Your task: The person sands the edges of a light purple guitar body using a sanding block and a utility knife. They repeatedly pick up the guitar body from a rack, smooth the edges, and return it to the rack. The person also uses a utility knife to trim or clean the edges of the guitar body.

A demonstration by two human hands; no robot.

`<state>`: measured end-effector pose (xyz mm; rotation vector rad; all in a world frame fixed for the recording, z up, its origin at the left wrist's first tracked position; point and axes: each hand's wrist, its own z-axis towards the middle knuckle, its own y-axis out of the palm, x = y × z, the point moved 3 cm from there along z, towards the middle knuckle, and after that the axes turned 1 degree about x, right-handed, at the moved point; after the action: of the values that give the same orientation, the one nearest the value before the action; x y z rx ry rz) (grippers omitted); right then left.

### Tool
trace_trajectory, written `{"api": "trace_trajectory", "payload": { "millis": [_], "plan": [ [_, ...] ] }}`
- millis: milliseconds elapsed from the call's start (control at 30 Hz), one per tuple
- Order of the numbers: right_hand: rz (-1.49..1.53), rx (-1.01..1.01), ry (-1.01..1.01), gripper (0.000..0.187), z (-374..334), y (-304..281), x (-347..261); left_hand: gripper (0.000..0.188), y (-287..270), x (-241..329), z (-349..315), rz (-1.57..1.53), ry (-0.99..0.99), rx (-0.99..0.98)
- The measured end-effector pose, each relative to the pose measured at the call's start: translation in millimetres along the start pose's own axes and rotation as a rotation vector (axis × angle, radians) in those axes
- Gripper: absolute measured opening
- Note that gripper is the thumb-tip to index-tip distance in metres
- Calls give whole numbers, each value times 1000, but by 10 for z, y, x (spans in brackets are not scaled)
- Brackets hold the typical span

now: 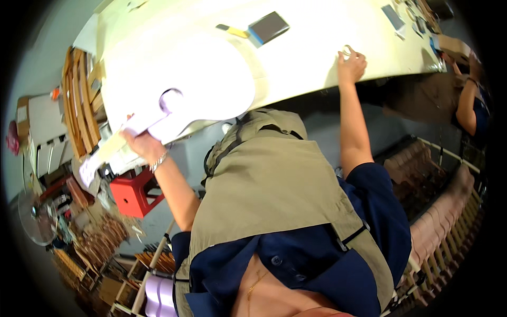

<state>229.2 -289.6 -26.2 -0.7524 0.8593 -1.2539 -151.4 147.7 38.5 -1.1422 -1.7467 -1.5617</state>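
A pale lilac-white guitar [211, 79] lies on the white worktable, its round sound hole facing up. Its neck reaches over the near left edge, and my left hand [141, 145] is closed around it. Strong light washes out much of the body. My right hand [353, 66] rests by the table's near edge to the right, fingers curled on a small pale round thing [346, 51] whose kind I cannot make out. Beyond the guitar lie a yellow and black utility knife [232, 30] and a dark block with a blue side [269, 28].
At the table's far right are a grey flat piece [393, 17] and small tools. Another person's hand [475, 67] holds a brown block there. Below left stands a red stool [134, 194]. Racks of guitar bodies [443, 211] and wooden parts stand behind me.
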Motion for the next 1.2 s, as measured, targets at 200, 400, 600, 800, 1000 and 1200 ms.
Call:
{"api": "trace_trajectory", "payload": {
  "millis": [200, 400, 600, 800, 1000, 1200],
  "plan": [
    [471, -267, 96, 18, 53, -168, -337, 46, -249, -382, 426, 25, -180, 50],
    [1307, -966, 57, 17, -858, -1119, -1410, 38, -51, -159, 23, 443, 113, 306],
    [1331, -1129, -132, 15, -1089, -1750, -1800, 18, 748, 28, -1135, 1020, 532, -684],
    [1204, -1002, -419, 12, -1120, -1929, -1894, 24, 972, 27, -1416, 1077, 540, -862],
    [1072, -1042, -193, 10, -1295, -1872, -1871, 10, 854, -7, -1640, 1226, 711, -790],
    [978, -560, -568, 10, -1369, -1878, -1891, 8, 760, -85, -1799, 1277, 1005, -672]
  ]
}}
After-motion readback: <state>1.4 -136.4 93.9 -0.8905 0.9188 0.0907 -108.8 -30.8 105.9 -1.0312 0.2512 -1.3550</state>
